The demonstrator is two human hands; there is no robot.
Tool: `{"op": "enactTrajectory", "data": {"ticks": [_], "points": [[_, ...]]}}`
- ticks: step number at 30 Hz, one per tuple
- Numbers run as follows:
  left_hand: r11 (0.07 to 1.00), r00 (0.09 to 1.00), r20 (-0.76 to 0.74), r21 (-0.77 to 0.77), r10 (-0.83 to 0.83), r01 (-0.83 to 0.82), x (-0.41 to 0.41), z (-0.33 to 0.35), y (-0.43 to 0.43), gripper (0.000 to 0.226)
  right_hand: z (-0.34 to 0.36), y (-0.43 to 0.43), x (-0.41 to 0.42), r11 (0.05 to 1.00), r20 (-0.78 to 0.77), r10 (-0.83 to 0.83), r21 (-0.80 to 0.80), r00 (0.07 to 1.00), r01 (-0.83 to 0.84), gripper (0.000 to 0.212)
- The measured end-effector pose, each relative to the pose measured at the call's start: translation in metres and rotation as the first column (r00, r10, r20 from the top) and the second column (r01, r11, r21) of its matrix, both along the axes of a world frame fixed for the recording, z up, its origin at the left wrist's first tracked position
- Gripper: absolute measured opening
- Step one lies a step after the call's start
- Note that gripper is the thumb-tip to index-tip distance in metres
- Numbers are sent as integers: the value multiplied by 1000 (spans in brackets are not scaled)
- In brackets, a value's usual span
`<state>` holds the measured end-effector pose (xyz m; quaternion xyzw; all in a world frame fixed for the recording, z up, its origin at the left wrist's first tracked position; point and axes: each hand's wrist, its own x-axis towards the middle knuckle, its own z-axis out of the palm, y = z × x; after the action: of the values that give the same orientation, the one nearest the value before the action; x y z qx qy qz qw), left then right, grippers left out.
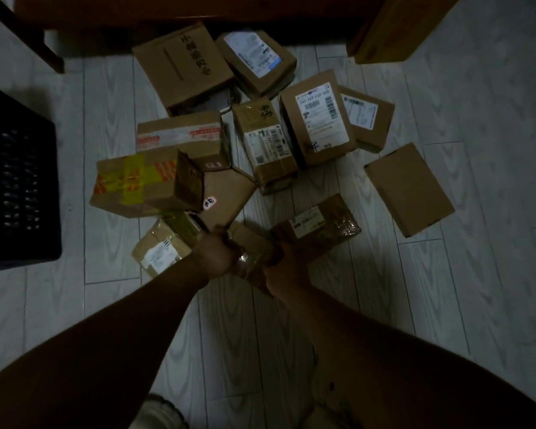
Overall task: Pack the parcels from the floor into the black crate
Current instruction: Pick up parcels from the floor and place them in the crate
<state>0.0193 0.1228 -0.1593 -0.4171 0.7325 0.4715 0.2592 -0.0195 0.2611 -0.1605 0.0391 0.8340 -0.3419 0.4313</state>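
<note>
Small brown taped cardboard parcel, well right of black plastic crate: left hand and right hand gripped opposite ends. Likely light, stiff; tape slick.

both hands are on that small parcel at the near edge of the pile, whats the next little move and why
Probably lift it straight up first. The left hand and right hand both grip the small parcel, neighbouring boxes crowd it on both sides, and the black crate stands off to the left.
</note>
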Motion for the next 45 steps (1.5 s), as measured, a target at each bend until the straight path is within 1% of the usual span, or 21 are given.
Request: {"op": "enactTrajectory", "data": {"ticks": [2,3,5,7,9,10,13,16,19,21,23,25,26,28,30,32,33,36,39,42,45], "points": [[1000,998,-62,-19,-12,11,3,24,2,46,30,3,-4,999,-10,-31,-23,999,31,58],[999,994,-107,-31,0,-4,4,42,1,43,53,3,-7,998,-24,-40,-39,999,39,58],[996,983,-157,5,93,-93,7,84,-1,37,96,1,-12,998,-21,-42,-37,999,41,58],[982,960,-210,38,187,-183,6,139,-5,31,148,-5,-20,999,-5,-40,-16,999,40,68],[968,938,-238,84,252,-238,8,198,-12,19,206,-13,-27,993,-10,-72,-90,997,71,77],[956,922,-254,107,291,-272,11,228,-17,17,236,-19,-27,985,-30,-90,-148,995,85,75],[933,887,-290,148,358,-328,27,324,-34,26,336,-39,-18,977,-105,-83,-205,991,60,69],[874,817,-312,207,486,-440,47,424,-46,28,432,-54,1,963,-172,-93,-266,981,45,57],[801,748,-288,236,598,-550,67,516,-57,30,519,-66,28,939,-257,-114,-343,960,20,54],[786,711,-334,241,618,-570,80,570,-64,22,572,-72,44,919,-360,-170,-395,917,16,34],[766,674,-366,273,642,-582,93,617,-70,15,616,-73,56,896,-422,-216,-444,880,7,12],[763,654,-393,328,647,-557,107,658,-74,29,655,-75,64,867,-442,-212,-497,871,-41,4],[762,649,-400,372,647,-530,114,675,-76,34,674,-77,67,850,-429,-202,-523,880,-60,6],[767,631,-440,430,639,-476,128,704,-76,31,708,-79,72,818,-399,-198,-571,895,-74,13],[777,596,-499,399,629,-487,141,732,-75,34,740,-80,79,769,-380,-204,-632,902,-92,25],[778,575,-529,349,624,-523,154,759,-74,47,764,-79,88,741,-395,-182,-657,900,-139,41],[781,571,-542,335,617,-526,163,772,-73,53,775,-78,94,740,-416,-159,-651,895,-171,46],[814,570,-594,298,567,-498,187,804,-78,62,807,-77,108,730,-459,-90,-634,884,-256,49],[841,572,-637,252,517,-479,211,829,-90,64,828,-83,121,684,-493,-22,-642,870,-346,52],[853,573,-660,217,486,-475,236,845,-108,65,837,-100,142,646,-525,1,-650,851,-401,57],[851,567,-663,219,488,-477,265,850,-138,67,837,-134,169,639,-517,43,-643,855,-421,64]]}}
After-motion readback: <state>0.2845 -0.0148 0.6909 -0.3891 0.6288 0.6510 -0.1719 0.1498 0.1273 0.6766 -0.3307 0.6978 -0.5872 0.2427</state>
